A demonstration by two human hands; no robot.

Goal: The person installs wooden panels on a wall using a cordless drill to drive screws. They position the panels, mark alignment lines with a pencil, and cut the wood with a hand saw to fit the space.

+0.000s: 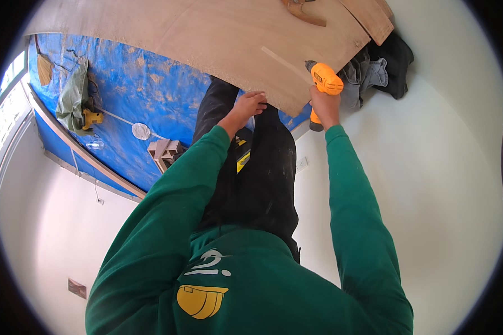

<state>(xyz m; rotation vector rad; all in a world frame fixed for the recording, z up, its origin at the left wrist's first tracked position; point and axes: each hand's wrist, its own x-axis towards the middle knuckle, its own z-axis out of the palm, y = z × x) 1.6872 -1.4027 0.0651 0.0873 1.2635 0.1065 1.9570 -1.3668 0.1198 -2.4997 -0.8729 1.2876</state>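
Note:
My right hand (325, 106) is wrapped round the grip of an orange cordless drill (325, 78). Its dark chuck points up and left, over the right part of a broad wooden board (218, 39). My left hand (247, 109) is by the board's near edge, with thumb and fingers drawn together. Whatever those fingers may hold is too small to make out. Below the board are my legs in dark trousers (265, 178), and a yellow and black object (242, 153) shows between them.
A curved brown wooden piece (304, 12) lies on the board; dark and grey clothes (369, 75) lie at its right. Blue sheeting (151, 84) covers the floor at left, with a yellow power tool (91, 118), green cloth (72, 100), broom (44, 68) and small wooden block (163, 153).

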